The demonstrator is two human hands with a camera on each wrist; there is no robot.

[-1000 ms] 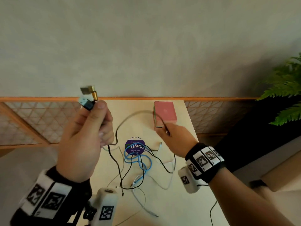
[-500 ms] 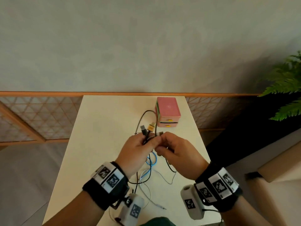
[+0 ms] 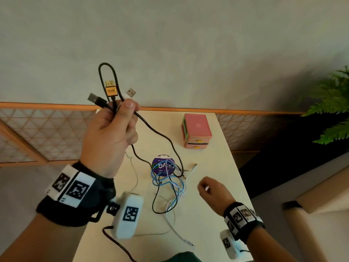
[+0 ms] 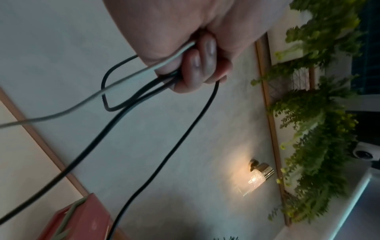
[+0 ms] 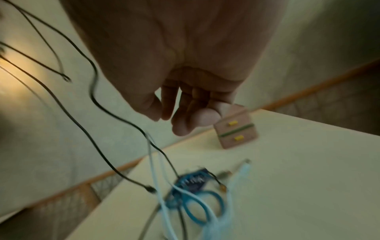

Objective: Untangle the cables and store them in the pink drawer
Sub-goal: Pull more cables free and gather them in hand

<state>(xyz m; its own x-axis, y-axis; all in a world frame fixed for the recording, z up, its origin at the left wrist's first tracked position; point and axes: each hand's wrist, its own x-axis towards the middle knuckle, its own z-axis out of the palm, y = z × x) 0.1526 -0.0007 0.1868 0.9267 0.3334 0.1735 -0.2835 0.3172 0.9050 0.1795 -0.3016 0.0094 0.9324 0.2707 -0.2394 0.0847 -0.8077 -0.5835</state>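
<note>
My left hand (image 3: 120, 118) is raised above the table's far left and grips a bunch of cable ends. Sticking up from it are a gold plug (image 3: 110, 89), a black USB plug (image 3: 94, 98), a white USB plug (image 3: 130, 92) and a black loop. In the left wrist view its fingers (image 4: 195, 65) curl round black and white cables. These hang down to a tangle of black, blue and white cables (image 3: 170, 186) on the table. The pink drawer unit (image 3: 196, 129) stands at the far right, both drawers closed. My right hand (image 3: 205, 188) hovers right of the tangle, loosely curled and holding nothing.
A round purple disc (image 3: 164, 166) lies under the tangle on the cream table (image 3: 207, 227). A wooden lattice rail (image 3: 37, 133) runs behind the table. A fern (image 3: 332, 110) hangs at the right. Wrist camera leads trail near the front edge.
Both hands were together low over the tangle. My left hand has risen up and left with the plugs, and my right hand has let go and dropped back to the right.
</note>
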